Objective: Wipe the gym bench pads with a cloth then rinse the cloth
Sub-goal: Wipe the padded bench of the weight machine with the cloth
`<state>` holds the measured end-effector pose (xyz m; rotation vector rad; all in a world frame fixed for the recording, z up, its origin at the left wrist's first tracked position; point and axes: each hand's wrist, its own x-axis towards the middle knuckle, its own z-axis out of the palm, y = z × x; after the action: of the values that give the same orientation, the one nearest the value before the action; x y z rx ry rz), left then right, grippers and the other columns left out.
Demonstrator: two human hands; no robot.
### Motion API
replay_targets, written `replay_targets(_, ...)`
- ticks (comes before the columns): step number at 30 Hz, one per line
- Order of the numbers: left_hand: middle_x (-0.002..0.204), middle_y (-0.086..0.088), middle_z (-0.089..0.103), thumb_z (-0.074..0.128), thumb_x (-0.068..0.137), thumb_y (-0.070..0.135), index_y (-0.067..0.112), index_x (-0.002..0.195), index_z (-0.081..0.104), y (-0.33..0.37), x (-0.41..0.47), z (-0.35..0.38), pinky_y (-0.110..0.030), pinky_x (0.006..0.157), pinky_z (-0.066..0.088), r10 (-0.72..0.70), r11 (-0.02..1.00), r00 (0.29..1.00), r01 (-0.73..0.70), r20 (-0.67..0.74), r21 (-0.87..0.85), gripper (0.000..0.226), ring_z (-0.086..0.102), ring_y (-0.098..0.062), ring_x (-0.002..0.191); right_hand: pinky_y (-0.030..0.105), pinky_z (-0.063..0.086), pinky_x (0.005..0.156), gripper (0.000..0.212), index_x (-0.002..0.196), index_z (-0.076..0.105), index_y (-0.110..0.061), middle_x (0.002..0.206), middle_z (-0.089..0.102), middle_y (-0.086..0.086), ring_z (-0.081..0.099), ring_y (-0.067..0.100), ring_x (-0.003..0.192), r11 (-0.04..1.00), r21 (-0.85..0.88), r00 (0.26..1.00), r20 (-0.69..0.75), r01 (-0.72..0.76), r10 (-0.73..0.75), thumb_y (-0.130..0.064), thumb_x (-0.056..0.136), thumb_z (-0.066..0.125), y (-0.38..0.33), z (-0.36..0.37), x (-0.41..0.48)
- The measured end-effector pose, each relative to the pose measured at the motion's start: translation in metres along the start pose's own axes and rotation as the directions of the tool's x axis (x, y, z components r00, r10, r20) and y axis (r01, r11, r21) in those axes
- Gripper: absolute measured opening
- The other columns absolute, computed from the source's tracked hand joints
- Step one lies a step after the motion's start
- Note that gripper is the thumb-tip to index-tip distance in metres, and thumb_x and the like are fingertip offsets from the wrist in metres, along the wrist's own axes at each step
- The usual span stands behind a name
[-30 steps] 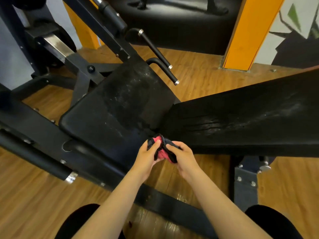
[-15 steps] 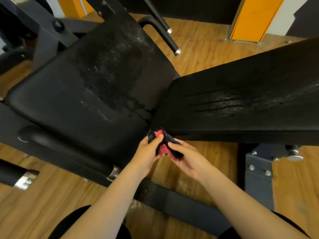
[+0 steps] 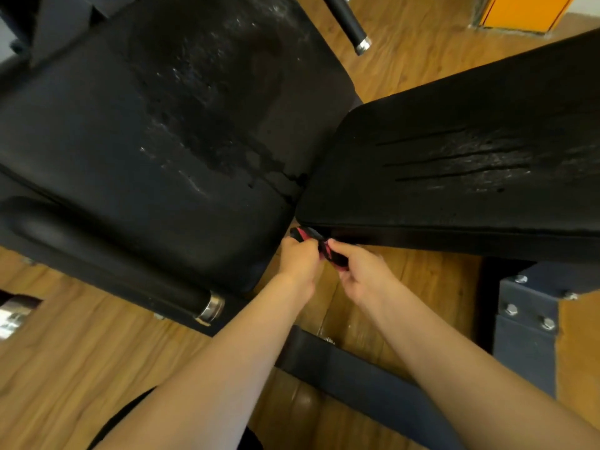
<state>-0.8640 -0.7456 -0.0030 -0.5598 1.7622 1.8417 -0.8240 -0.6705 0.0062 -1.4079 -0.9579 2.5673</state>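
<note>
Got the little black-and-pink cloth [image 3: 331,254] bunched up between both hands: my left hand [image 3: 300,259] is curled round one end and my right hand [image 3: 360,274] is pinching the other. It's just under the near edge of the right bench pad [image 3: 454,177], by the corner where that meets the big left pad [image 3: 162,141]. Both pads are black with wet-looking streaks. There's wooden floor [image 3: 65,368] underneath, and a dark frame bar [image 3: 357,378] below my arms.

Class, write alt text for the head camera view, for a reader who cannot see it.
A left hand and a right hand grip a bunched red-and-black cloth between them, just below where two black bench pads meet. The wide pad on the left shows pale smears; the long pad on the right has dark streaks. Wooden floor lies beneath.
</note>
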Motion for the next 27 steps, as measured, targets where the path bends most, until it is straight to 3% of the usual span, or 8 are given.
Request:
replay_targets(3,0.126,-0.018,0.057,0.049,0.090,0.000,0.005,0.134,0.042,-0.003,0.001,0.002,-0.048,0.103,0.046,0.048,0.996,0.999,-0.048,0.002,0.076,0.045,0.057,-0.030,0.115,0.031,0.054,0.075,0.021,0.101,0.063,0.002,0.098,0.068,0.016,0.067,0.023,0.083,1.000,-0.005,1.000,-0.004,-0.011,0.011,0.009,0.081,0.065,0.002,0.000,0.002)
replay_targets(8,0.129,-0.014,0.055,0.050,0.091,0.004,0.009,0.139,0.035,-0.003,0.003,-0.003,-0.048,0.105,0.044,0.088,0.978,0.995,-0.096,0.050,0.184,0.050,0.054,-0.029,0.119,0.029,0.054,0.077,0.021,0.100,0.064,-0.003,0.100,0.069,0.014,0.067,0.021,0.087,1.000,-0.010,0.999,0.029,0.017,-0.017,0.006,0.082,0.067,0.005,-0.003,0.003)
replay_targets(13,0.120,-0.010,0.062,0.050,0.082,0.022,0.012,0.130,0.047,-0.003,0.013,-0.014,-0.048,0.100,0.048,0.124,0.939,0.987,-0.151,0.106,0.309,0.049,0.060,-0.026,0.112,0.033,0.055,0.086,0.026,0.108,0.062,0.002,0.108,0.068,0.019,0.068,0.026,0.094,0.998,0.044,0.998,0.053,-0.039,0.036,0.006,0.082,0.066,0.006,-0.004,0.001)
replay_targets(17,0.111,-0.008,0.063,0.051,0.098,0.018,0.013,0.115,0.050,0.016,-0.015,-0.016,-0.042,0.094,0.052,0.204,0.917,0.976,-0.219,0.080,0.334,0.018,0.063,-0.023,0.104,0.030,0.060,0.073,0.037,0.118,0.060,0.004,0.112,0.067,0.021,0.069,0.027,0.096,0.980,0.152,0.988,0.099,-0.131,0.117,0.004,0.082,0.067,0.002,-0.003,-0.008)
replay_targets(21,0.107,-0.009,0.065,0.052,0.098,0.017,0.012,0.115,0.054,0.026,-0.021,-0.020,-0.038,0.090,0.054,0.293,0.893,0.951,-0.309,0.099,0.327,0.018,0.065,-0.021,0.099,0.021,0.054,0.050,0.034,0.116,0.061,0.005,0.110,0.065,0.025,0.066,0.031,0.102,0.968,0.184,0.980,0.129,-0.172,0.149,0.004,0.082,0.067,-0.006,0.000,-0.016)
replay_targets(24,0.104,-0.012,0.065,0.053,0.097,0.010,0.015,0.102,0.054,0.025,-0.025,-0.017,-0.037,0.089,0.055,0.203,0.953,0.977,-0.214,0.072,0.216,0.007,0.066,-0.023,0.096,0.021,0.054,0.049,0.040,0.121,0.058,0.004,0.107,0.066,0.024,0.068,0.030,0.094,0.974,0.170,0.987,0.076,-0.151,0.140,0.005,0.082,0.067,-0.001,0.001,-0.015)
replay_targets(27,0.100,-0.015,0.066,0.050,0.096,0.001,0.013,0.093,0.058,0.014,-0.027,-0.008,-0.034,0.083,0.056,0.107,0.986,0.992,-0.114,0.064,0.123,0.014,0.066,-0.022,0.089,0.024,0.058,0.055,0.041,0.121,0.057,0.005,0.104,0.067,0.021,0.069,0.026,0.085,0.988,0.123,0.995,-0.023,-0.094,0.098,0.005,0.082,0.068,0.002,-0.002,-0.015)
